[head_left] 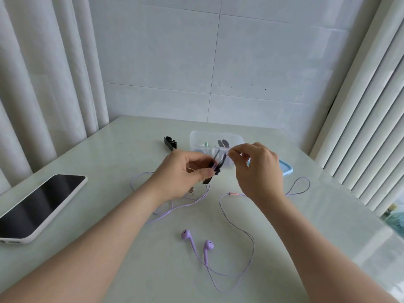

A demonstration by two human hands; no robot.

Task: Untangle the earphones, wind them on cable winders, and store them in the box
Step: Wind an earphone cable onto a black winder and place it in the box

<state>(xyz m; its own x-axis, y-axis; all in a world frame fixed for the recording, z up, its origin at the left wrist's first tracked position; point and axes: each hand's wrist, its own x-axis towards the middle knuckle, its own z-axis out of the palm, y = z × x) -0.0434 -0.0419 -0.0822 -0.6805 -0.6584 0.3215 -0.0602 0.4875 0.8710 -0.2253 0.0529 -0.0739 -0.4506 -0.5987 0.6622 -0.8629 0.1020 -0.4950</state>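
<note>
Over a pale glossy table (113, 149) by a tiled wall (262, 62), left hand (181, 173) gripping black cable winder (215, 166), right hand (255, 169) pinching purple earphone cable (253, 240)

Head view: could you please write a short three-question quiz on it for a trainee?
1. True or false: the earbuds lie on the table, outside the box.
2. The right hand pinches: A the cable; B the lid; C the phone.
3. Which hand grips a winder?
Key: 1 true; 2 A; 3 the left hand.
</note>
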